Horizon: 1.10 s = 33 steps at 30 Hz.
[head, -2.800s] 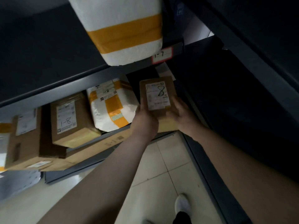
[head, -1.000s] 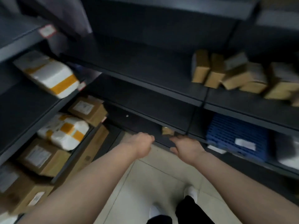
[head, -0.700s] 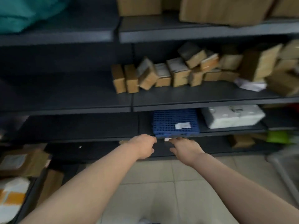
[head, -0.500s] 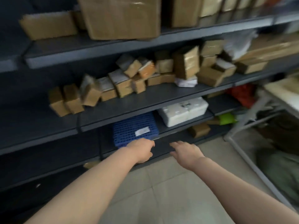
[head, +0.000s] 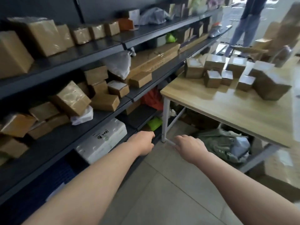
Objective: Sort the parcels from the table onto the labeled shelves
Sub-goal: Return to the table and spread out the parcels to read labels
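Several brown cardboard parcels (head: 212, 78) stand on the far part of a light wooden table (head: 243, 108) at the right. Dark metal shelves (head: 113, 43) run along the left, loaded with more brown boxes (head: 71, 98). My left hand (head: 142, 142) hangs in front of the lower shelf edge, fingers loosely curled, holding nothing. My right hand (head: 190, 146) hovers beside it over the floor, fingers relaxed and empty. Both hands are well short of the table.
A white foam box (head: 103, 138) and a blue crate (head: 65, 169) sit on the lowest shelf. Green sacks (head: 222, 143) lie under the table. A person (head: 246, 21) stands at the far right behind the table. Tiled floor (head: 162, 192) stretches ahead.
I let go of the box marked 8 on the left shelf, then my view swung right along the shelves to the table. Both hands are now empty.
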Motion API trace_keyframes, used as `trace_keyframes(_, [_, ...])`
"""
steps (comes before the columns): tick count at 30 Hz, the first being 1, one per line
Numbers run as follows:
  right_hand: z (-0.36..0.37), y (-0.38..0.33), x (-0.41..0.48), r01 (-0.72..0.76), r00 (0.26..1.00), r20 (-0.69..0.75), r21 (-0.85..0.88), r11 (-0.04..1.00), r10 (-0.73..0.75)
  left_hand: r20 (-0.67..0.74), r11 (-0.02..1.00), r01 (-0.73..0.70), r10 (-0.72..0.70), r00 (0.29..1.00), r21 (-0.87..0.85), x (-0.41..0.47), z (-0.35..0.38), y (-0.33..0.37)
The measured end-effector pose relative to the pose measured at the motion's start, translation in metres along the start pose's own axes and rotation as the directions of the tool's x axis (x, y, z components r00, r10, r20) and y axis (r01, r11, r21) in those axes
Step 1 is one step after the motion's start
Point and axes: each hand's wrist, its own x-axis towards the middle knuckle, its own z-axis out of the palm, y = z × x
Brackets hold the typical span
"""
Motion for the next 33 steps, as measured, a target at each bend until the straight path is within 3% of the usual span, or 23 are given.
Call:
trace_keyframes(9, [-0.022,0.106,0.05,-0.289,0.956,-0.023,0.076,0.954,0.291,0.061,0.947,-0.279,0.273,0.96,0.156,0.135,-0.038,0.078])
trace_keyframes(17, [-0.054,0.158,0.112,-0.523,0.845,-0.038,0.148,0.839,0.534,0.107,0.856,-0.488,0.476,0.873,0.17,0.251,-0.093,0.118])
trace_keyframes(28, [-0.058,0.251,0.164,-0.659,0.737,0.008,0.235,0.715,0.676,0.194,0.773,-0.602,0.571,0.798,0.199,0.358,-0.102,0.201])
trace_keyframes(33, [-0.063,0.328,0.213,-0.664,0.73,0.02,0.259,0.702,0.683,0.183,0.764,-0.59,0.561,0.807,0.262,0.424,-0.11,0.251])
